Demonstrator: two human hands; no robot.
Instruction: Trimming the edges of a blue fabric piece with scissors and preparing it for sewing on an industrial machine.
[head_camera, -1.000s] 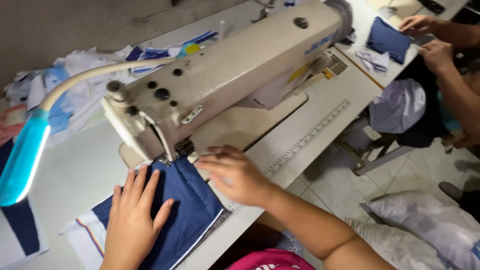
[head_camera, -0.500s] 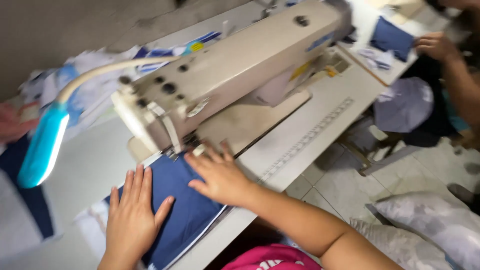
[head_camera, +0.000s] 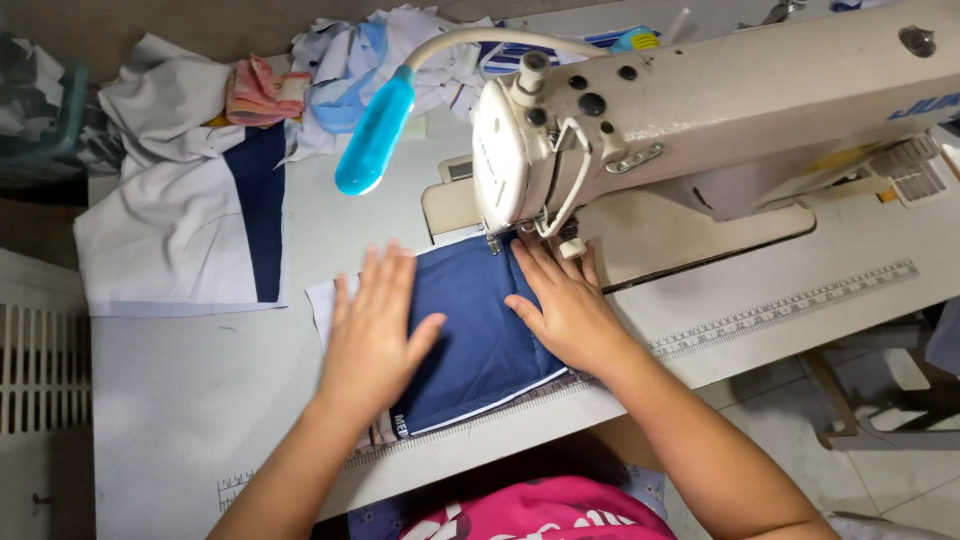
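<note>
Both the left hand and right hand press flat, fingers apart, on folded navy blue cloth; the cream sewing machine hides the needle.

A pale grey tabletop spreads beneath and around the grip, with a printed ruler strip along its near edge to the right. Beyond the grip, a turquoise lamp head hangs on a bent white neck. Far left of the grip stands a white slatted panel. Light floor tiles show low on the right, under metal legs.
</note>
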